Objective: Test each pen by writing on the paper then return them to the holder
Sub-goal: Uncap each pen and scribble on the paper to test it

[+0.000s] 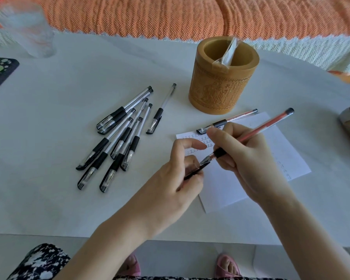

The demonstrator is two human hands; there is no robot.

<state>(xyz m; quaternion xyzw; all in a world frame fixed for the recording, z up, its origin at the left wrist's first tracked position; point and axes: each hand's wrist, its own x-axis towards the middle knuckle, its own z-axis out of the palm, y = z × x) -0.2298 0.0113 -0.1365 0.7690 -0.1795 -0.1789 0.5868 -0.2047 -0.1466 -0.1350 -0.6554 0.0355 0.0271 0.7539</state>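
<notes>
Two bare hands meet over a sheet of white paper point(275, 158), forearms reaching in from the near edge of the white table point(49, 188).

1. Right hand point(238, 158): fingers curled and pressed together round the black rubber grip of a red-ink pen with a clear barrel point(268, 126). The index finger is stretched along the top and the thumb is underneath. The pen slants, its tip pointing down towards the left fingertips and its black end plug up beyond the knuckles.
2. Left hand point(170, 184): thumb and middle finger pinch a dark pen cap point(197, 169), whose open end touches or nearly touches the pen tip. The index finger is lifted clear and bent, and the other fingers are curled under.
3. Paper: lies under both hands, with rows of small written characters just beyond the left index finger.
4. Second red-ink pen, capped point(228, 121): lies flat just beyond the right fingertips, at the paper's far edge.
5. Carved tan bamboo pen holder point(220, 91): stands upright farther beyond the fingers, with a clear plastic packet point(228, 52) leaning inside.
6. Cluster of capped black pens point(117, 136): lies well to the left of the left fingers, with one single black pen point(162, 110) beside it.
7. Blurred clear glass point(26, 29): stands at the far left corner.
</notes>
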